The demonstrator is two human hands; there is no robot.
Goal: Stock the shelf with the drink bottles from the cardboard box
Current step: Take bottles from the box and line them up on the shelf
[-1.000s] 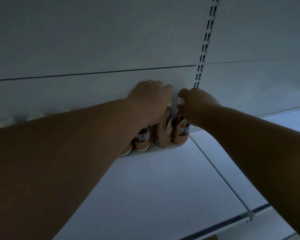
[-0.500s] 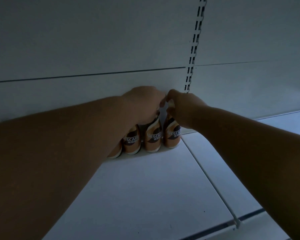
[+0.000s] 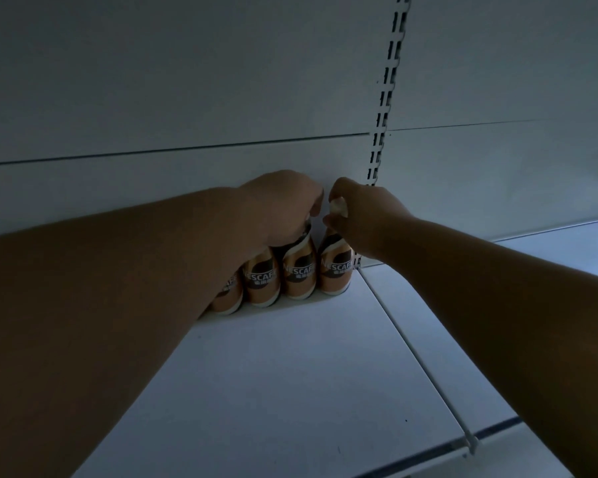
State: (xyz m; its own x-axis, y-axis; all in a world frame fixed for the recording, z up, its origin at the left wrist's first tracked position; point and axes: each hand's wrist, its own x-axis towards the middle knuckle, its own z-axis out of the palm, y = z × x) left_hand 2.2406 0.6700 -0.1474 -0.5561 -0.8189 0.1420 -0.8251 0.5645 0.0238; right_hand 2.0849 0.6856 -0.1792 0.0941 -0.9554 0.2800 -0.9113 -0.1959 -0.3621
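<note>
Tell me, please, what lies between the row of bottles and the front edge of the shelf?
Nothing: in the head view the shelf is bare from the bottles forward to its front edge; only the person's forearms pass above it.

A pale back panel [image 3: 187,81] fills the upper view, dim and bluish; a thin horizontal seam [image 3: 173,151] runs across it; to the right, a slotted upright [image 3: 387,98] climbs out of frame, dark notches in a column; beyond it, a second panel [image 3: 515,63], equally plain.
</note>
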